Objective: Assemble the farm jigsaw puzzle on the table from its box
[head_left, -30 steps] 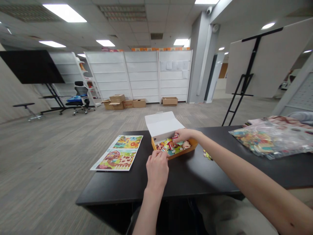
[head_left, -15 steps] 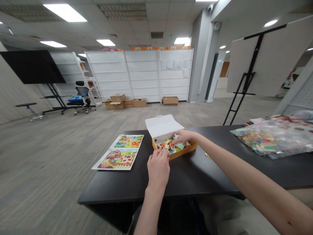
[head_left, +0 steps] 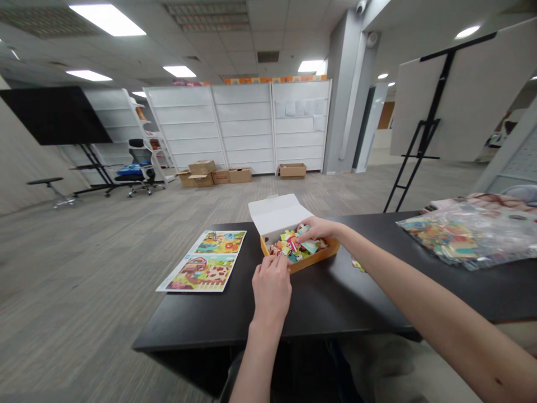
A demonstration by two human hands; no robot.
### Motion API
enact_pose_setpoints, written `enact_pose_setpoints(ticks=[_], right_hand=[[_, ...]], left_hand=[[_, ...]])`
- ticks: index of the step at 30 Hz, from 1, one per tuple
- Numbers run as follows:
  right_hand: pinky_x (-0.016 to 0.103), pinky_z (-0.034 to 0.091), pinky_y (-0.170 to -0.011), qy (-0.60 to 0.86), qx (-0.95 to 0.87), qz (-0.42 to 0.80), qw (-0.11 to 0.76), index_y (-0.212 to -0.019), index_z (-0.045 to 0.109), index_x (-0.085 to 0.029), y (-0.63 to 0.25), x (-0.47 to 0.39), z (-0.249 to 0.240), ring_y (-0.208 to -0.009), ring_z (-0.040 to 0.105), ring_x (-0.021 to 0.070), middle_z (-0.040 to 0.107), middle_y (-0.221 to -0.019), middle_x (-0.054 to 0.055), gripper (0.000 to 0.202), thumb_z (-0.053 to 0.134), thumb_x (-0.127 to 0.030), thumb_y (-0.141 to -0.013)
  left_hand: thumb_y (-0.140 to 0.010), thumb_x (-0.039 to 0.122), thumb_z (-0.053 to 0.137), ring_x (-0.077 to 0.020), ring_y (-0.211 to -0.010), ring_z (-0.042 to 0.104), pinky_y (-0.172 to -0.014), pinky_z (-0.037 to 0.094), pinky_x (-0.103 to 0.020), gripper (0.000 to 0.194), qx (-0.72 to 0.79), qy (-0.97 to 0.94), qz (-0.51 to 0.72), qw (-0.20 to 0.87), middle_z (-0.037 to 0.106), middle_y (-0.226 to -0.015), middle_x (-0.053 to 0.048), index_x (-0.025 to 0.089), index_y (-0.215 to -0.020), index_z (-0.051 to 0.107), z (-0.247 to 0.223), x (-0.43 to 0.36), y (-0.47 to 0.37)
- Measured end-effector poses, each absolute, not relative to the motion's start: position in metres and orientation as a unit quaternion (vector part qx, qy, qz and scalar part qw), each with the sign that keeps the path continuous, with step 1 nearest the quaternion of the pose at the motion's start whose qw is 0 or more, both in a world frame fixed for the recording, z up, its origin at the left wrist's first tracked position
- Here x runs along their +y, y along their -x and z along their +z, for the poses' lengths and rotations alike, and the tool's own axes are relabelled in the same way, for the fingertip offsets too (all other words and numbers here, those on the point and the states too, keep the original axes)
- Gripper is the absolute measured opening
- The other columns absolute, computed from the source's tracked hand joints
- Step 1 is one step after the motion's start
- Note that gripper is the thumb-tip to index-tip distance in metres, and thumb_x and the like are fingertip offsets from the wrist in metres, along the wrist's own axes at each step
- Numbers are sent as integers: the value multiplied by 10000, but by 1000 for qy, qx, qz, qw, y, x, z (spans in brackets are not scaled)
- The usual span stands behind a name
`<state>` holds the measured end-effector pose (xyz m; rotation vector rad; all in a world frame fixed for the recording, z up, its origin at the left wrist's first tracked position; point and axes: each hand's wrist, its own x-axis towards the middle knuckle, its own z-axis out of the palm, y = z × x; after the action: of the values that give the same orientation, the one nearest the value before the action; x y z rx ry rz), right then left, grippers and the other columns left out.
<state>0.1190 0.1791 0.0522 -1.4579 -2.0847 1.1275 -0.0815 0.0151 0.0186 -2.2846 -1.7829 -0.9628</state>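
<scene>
An orange box [head_left: 314, 261] with its white lid [head_left: 280, 212] raised stands on the black table, holding many colourful puzzle pieces [head_left: 292, 242]. My left hand [head_left: 272, 280] has its fingers curled over the box's near left edge, gripping it. Over the right part of the box, my right hand [head_left: 316, 228] reaches in, its fingertips among the pieces; whether it pinches one is too small to tell. Left of the box lies a printed picture sheet [head_left: 205, 263] with a farm scene and an animal scene. A small piece [head_left: 358, 265] rests on the table beside my right forearm.
On the right of the black table [head_left: 201, 319] lies a clear plastic bag [head_left: 465, 232] of colourful pieces, with folded cloth [head_left: 495, 201] behind it. An easel-like stand [head_left: 423, 134] rises beyond the table. Cardboard boxes [head_left: 201, 173] sit by far white shelves.
My right hand has shifted slightly within the box, and the pieces near its fingers have moved a little. My left hand stays at the box edge.
</scene>
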Motion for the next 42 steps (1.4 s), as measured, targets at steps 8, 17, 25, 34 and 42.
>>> enact_pose_setpoints(ticks=[8,17,25,34,42], right_hand=[[217,493,-595,530,-731,384,191,-907,699,-159,-119,174,62,-714,645,150,717,-792,0,495,924,-410,-544],[213,484,-554,546,-679,429,239,-913,686,-154,-129,179,63,-690,656,158,728,-774,15,551,938,-432,-509],[221,473,-526,533,-673,430,279,-959,659,-168,-185,151,108,-634,636,151,713,-779,29,611,910,-515,-523],[237,437,-541,583,-754,293,72,-940,696,-197,-230,98,63,-686,628,190,688,-750,5,501,833,-516,-580],[247,430,-571,575,-775,262,32,-1043,711,-212,-213,102,41,-726,636,206,697,-785,4,522,811,-497,-618]], left_hand=[[-888,85,634,-200,-1024,630,-843,469,-332,147,-593,745,-302,38,719,-1007,-29,221,-940,658,21,17,82],[-878,79,645,-200,-1029,640,-847,481,-332,171,-590,744,-311,39,718,-1017,-17,233,-953,656,19,19,82],[-876,98,658,-202,-1024,641,-855,484,-337,170,-605,735,-304,36,716,-1022,-20,237,-975,665,18,22,84],[-868,88,646,-207,-1020,648,-875,487,-335,189,-620,722,-304,34,713,-1049,-33,237,-981,670,20,25,83],[-872,82,635,-209,-1014,657,-868,496,-334,200,-626,718,-301,46,714,-1088,-40,234,-998,669,17,26,81]])
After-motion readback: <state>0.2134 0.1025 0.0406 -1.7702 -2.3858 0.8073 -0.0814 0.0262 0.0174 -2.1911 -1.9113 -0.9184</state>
